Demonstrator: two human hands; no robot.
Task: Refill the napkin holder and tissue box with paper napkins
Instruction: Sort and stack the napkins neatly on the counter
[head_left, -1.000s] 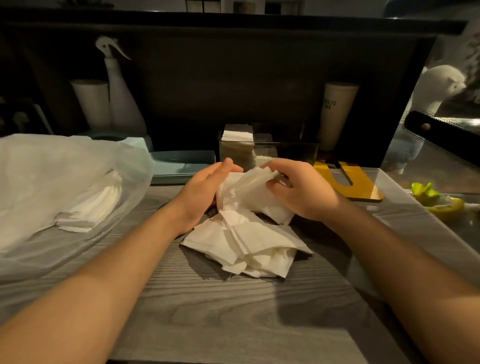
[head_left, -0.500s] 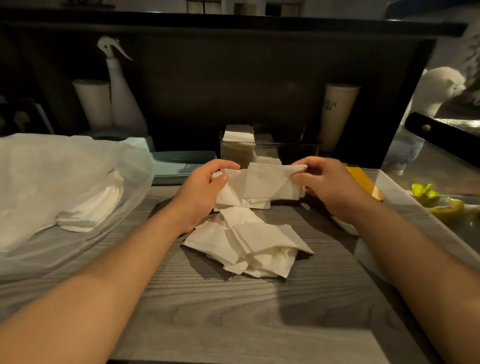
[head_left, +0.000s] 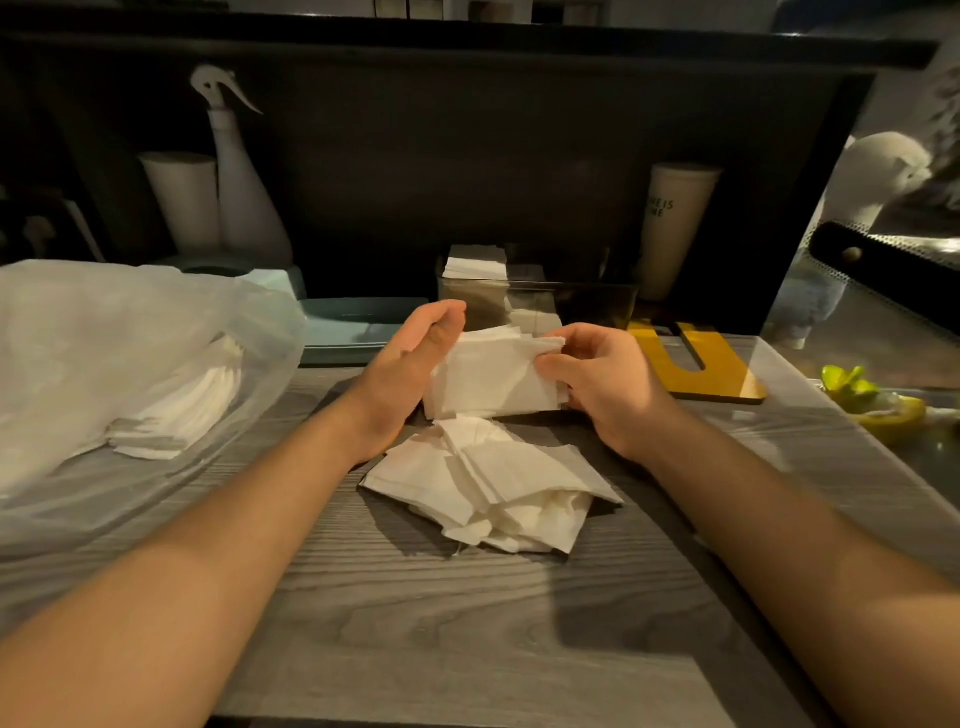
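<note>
A small stack of napkins (head_left: 493, 376) stands on edge on the gray table (head_left: 467, 623), squared up between both hands at about 12 o'clock from the person. The left hand (head_left: 410, 364) lies flat against the stack's left end, fingers straight and together, pressing rather than gripping. The right hand (head_left: 597, 379) pinches the right end, thumb on the near face and fingers curled behind it.

Just below the stack, toward 6 o'clock, a loose pile of napkins (head_left: 493, 493) lies scattered and overlapping on the table. At 12 o'clock beyond the hands stands the clear napkin holder (head_left: 540, 306), with a few folded napkins (head_left: 475, 265) upright in its left end; the rest looks unfilled. At 9 o'clock a plastic bag (head_left: 130, 364) holds more napkins. Which thing is the tissue box I cannot tell.

The napkins are light, soft and limp: a single sheet will flop and crumple, and a stack will fan out or shed sheets if held by one corner. The safer hold is probably the one in use now, squeezing the stack on both ends or across its flat faces, edges aligned, firmly enough to keep the sheets together. They are not fragile, but thin paper tears if snagged on the holder's rim.
</note>
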